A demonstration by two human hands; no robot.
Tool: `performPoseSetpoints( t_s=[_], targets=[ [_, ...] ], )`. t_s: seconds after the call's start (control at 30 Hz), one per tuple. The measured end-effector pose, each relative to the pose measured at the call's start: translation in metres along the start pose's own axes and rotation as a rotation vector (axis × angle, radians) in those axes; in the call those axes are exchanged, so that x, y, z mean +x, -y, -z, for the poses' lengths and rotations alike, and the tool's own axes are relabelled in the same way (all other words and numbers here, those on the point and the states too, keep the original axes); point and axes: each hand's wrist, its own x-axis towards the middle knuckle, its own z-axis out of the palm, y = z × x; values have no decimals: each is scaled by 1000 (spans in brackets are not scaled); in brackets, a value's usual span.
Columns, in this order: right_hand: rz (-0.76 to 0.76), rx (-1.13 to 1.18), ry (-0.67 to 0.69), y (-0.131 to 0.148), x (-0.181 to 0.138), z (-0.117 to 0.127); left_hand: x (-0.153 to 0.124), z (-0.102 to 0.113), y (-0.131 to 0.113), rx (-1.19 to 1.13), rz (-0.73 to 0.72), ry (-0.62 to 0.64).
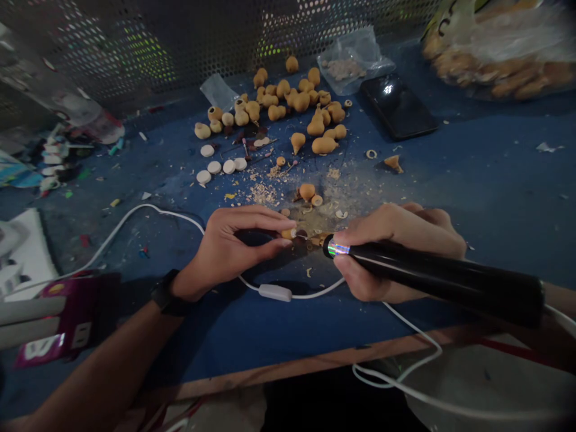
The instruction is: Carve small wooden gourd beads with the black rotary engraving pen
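Note:
Between the thumb and fingertips of my left hand [245, 240] is a small gourd piece [288, 233], yellowish with a pale spot at its end. My right hand [396, 246] is wrapped round a black rotary tool [432, 276], its brass-coloured nose toward the left. A thin shaft with a dark disc [301, 234] sticks out of the nose and lies close beside the gourd piece. Whether disc and piece touch, I cannot tell. Just beyond my fingers rest a cut gourd [307, 191] and a small round cut piece [317, 200].
Many small gourds [292, 99] are heaped at the back, with white discs [229, 166] and shavings [263, 194] before them. A black phone [398, 107] lies right of them. A white cable with a switch [275, 292] runs under my hands. A bulging plastic bag [504, 60] sits back right.

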Motion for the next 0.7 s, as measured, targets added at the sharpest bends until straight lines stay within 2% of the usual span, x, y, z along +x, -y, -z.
performPoseSetpoints(
  t_s=[0.7],
  targets=[
    [-11, -28, 2, -1, 1, -2, 0, 0, -1, 9, 25, 22]
  ],
)
